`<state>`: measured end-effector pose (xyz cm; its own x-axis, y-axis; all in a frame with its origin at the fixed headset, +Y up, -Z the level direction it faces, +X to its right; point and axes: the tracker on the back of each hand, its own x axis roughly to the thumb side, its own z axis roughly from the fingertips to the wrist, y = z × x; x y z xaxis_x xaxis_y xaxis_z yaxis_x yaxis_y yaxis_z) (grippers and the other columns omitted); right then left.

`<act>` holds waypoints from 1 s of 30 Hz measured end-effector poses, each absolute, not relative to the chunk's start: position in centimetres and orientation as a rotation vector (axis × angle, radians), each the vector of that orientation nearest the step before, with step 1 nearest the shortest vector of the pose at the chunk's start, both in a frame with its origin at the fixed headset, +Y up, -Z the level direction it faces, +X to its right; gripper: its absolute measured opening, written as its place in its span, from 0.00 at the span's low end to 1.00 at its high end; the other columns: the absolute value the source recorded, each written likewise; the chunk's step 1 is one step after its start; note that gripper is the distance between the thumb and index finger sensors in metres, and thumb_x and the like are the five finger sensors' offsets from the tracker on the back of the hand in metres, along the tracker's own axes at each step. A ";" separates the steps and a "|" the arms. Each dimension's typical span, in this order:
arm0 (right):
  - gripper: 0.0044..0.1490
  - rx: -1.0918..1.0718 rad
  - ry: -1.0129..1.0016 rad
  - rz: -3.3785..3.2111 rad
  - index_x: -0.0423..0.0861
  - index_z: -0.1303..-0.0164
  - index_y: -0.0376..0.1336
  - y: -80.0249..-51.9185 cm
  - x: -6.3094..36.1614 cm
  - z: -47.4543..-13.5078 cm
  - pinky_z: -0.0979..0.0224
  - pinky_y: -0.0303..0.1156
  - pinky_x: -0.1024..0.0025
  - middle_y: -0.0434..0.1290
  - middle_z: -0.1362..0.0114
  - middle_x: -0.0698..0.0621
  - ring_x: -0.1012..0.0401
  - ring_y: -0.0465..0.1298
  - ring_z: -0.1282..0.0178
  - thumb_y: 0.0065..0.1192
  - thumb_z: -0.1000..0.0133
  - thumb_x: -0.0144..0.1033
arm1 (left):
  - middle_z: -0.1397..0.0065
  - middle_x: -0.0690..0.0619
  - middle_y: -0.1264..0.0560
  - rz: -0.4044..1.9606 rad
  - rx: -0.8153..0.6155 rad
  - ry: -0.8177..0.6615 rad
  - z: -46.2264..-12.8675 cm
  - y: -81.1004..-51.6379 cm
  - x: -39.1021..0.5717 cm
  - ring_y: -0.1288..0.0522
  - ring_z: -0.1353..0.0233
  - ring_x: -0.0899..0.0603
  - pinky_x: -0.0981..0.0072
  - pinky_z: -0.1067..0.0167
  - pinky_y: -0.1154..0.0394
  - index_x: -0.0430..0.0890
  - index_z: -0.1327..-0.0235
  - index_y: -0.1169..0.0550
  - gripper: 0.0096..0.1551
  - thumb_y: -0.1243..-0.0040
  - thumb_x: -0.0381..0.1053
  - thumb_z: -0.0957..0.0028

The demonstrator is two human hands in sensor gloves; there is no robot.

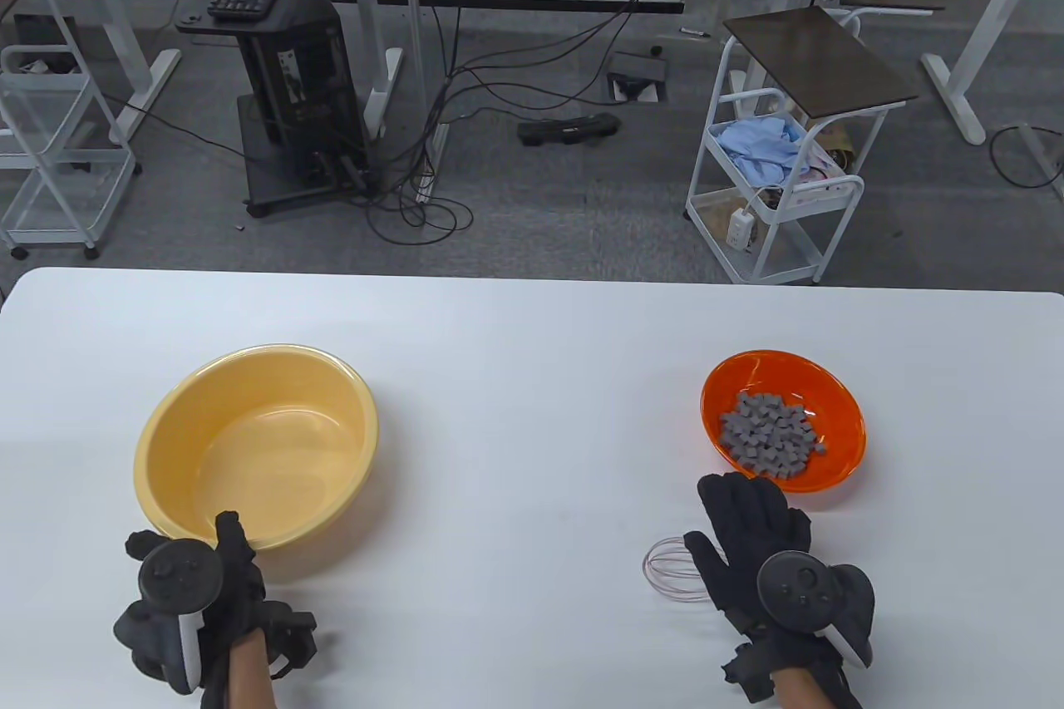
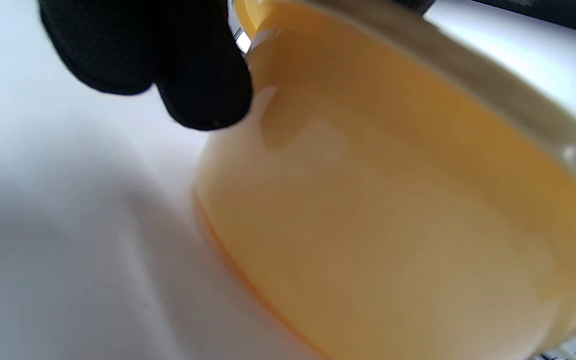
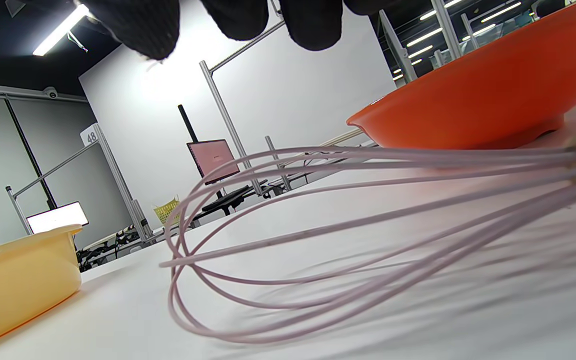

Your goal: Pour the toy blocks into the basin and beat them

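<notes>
An empty yellow basin (image 1: 258, 443) sits on the left of the white table (image 1: 532, 327). My left hand (image 1: 220, 555) is at its near rim, thumb over the rim. In the left wrist view its fingertips (image 2: 203, 95) curl against the basin's outer wall (image 2: 393, 200). An orange bowl (image 1: 844, 410) on the right holds several grey toy blocks (image 1: 769, 435). My right hand (image 1: 740, 509) lies flat with straight fingers just short of the bowl, over a pink-wired whisk (image 1: 673, 568) on the table. The whisk (image 3: 318, 240) fills the right wrist view, with the bowl (image 3: 478, 100) behind it.
The table's far edge runs across the middle of the table view. Beyond it are a floor with cables, a white cart (image 1: 781, 185) and a black computer stand (image 1: 283, 77). White tabletop separates basin and bowl.
</notes>
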<state>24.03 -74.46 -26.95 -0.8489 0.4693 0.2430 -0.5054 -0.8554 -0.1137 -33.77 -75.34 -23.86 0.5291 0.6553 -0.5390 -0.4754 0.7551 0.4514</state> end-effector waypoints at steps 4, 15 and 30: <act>0.40 0.282 -0.239 2.592 0.48 0.12 0.44 -74.5 24.0 -27.0 0.22 0.33 0.22 0.45 0.09 0.36 0.34 0.39 0.13 0.50 0.29 0.53 | 0.28 0.17 0.33 0.835 0.309 0.774 -23.6 -75.8 -34.2 0.14 0.48 0.50 0.52 0.47 0.16 0.09 0.26 0.55 0.53 0.48 0.50 0.27; 0.40 0.289 -0.240 2.575 0.49 0.12 0.44 -74.5 23.8 -26.9 0.22 0.33 0.22 0.45 0.09 0.36 0.34 0.39 0.13 0.50 0.29 0.53 | 0.36 0.24 0.22 0.747 0.361 0.699 -24.3 -75.1 -31.9 0.09 0.60 0.60 0.68 0.56 0.09 0.13 0.28 0.43 0.44 0.43 0.46 0.32; 0.41 0.264 -0.277 2.560 0.48 0.11 0.44 -73.9 24.9 -26.8 0.22 0.33 0.22 0.45 0.09 0.36 0.34 0.38 0.13 0.50 0.29 0.53 | 0.39 0.23 0.20 0.844 0.259 0.298 -26.6 -73.3 -21.3 0.08 0.63 0.62 0.71 0.60 0.07 0.13 0.28 0.40 0.42 0.42 0.46 0.33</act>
